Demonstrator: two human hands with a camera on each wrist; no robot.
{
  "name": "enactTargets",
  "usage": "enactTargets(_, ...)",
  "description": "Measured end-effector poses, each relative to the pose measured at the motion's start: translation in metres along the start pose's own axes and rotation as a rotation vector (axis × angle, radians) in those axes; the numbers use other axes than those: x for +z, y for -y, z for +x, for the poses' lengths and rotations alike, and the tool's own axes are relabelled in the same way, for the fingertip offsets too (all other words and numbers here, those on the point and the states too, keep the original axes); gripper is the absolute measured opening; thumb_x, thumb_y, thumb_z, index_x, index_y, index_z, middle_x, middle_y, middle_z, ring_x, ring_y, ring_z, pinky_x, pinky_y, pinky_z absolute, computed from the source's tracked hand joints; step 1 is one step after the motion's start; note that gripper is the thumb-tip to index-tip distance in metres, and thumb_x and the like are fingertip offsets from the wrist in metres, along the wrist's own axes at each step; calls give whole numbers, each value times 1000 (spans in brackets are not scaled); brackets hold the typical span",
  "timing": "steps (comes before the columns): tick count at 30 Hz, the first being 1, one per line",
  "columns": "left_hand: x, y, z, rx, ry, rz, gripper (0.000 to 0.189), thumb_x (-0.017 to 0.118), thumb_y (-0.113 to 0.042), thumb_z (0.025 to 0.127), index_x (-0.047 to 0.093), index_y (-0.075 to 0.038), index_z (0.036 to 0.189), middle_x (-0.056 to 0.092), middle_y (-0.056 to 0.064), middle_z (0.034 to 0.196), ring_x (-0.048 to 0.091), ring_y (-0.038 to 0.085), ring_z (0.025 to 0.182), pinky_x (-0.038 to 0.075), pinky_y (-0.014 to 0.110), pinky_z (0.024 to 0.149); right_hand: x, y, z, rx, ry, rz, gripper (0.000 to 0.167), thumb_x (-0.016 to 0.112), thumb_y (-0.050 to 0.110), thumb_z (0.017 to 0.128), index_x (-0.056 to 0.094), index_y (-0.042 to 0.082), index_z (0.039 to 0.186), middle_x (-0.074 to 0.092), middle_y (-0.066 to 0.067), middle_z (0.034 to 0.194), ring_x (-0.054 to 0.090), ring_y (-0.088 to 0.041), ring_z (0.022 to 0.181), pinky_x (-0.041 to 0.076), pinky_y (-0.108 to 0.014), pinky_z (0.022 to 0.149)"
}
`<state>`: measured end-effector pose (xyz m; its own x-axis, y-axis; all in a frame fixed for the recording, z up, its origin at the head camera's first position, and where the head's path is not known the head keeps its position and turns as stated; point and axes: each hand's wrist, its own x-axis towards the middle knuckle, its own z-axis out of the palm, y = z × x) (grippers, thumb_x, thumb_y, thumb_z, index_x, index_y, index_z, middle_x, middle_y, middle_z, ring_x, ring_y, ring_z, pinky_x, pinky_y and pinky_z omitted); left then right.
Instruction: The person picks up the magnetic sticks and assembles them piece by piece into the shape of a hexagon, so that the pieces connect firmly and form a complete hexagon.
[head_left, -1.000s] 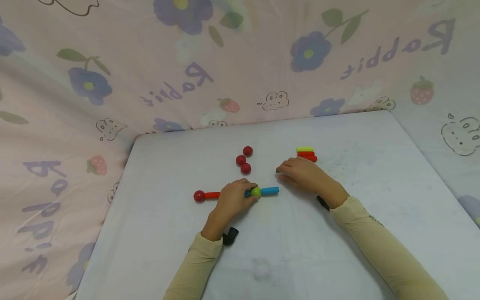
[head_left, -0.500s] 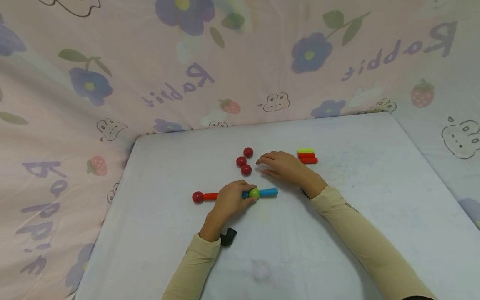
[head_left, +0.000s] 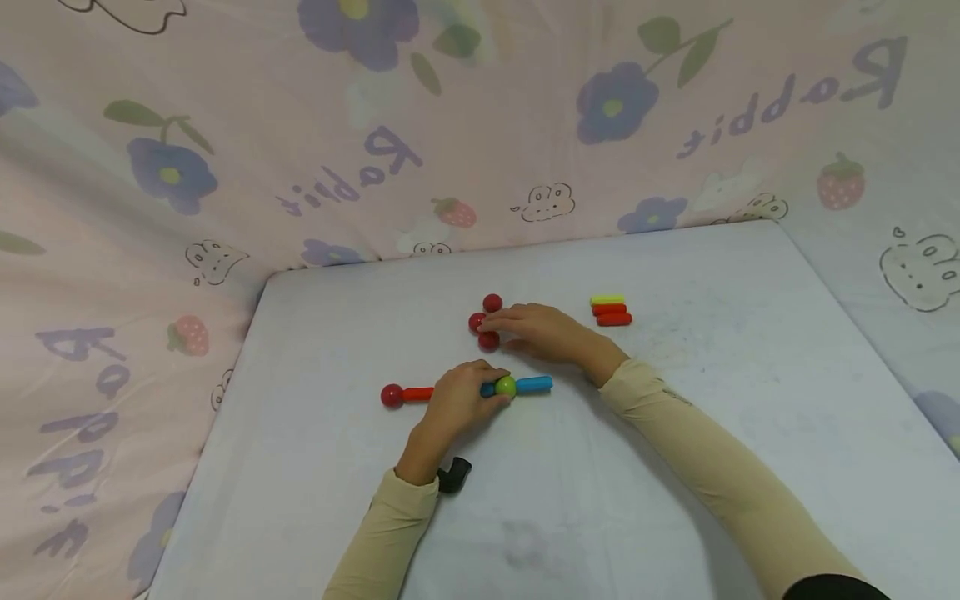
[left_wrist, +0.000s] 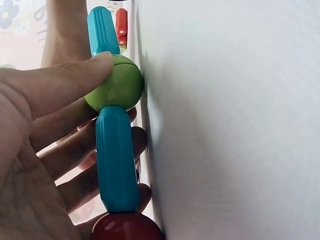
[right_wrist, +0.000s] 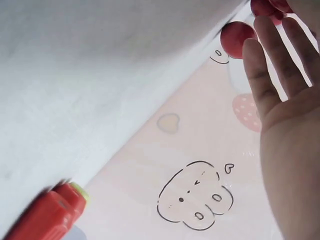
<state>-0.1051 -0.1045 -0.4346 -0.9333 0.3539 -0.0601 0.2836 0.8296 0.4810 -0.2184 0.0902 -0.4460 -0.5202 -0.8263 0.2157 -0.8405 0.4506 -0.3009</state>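
Observation:
My left hand pinches a green ball in a chain of toy connector pieces, thumb on top and fingers behind. A blue rod joins that ball to a red ball; another blue rod sticks out on the right. Left of the hand, the chain shows a red rod ending in a red ball. My right hand reaches over three loose red balls, with fingers extended. Its fingertips overlap the middle ball; contact is unclear.
Behind the right hand lie a yellow rod and two red rods, side by side. The white table meets a patterned cloth at its back and left edges.
My right hand has moved left from near the loose rods to the loose red balls. The left hand keeps its pinch on the green ball, nearly still.

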Motion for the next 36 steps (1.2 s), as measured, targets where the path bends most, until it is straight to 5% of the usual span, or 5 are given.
enactTargets(10,-3,1,-1,6,-14,2,40,77,-28,87,71,-17,125,71,4,114,63,20,99,53,36,85,0,7,5,5,-3,-11,40,77,15,87,66,18,124,67,0,121,64,-17,113,52,-36,102)
enactTargets(18,-1,2,0,14,-23,10,39,77,-28,87,71,-18,124,71,3,112,63,19,96,53,35,82,-2,7,7,104,73,7,42,76,26,89,61,21,127,69,4,119,66,-15,105,53,-36,100)
enactTargets(36,0,0,0,13,-10,-1,40,76,-27,88,70,-17,126,70,4,112,61,18,96,53,34,83,1,8,-4,58,82,-83,40,72,26,92,63,20,130,67,1,120,67,-18,102,55,-36,95)
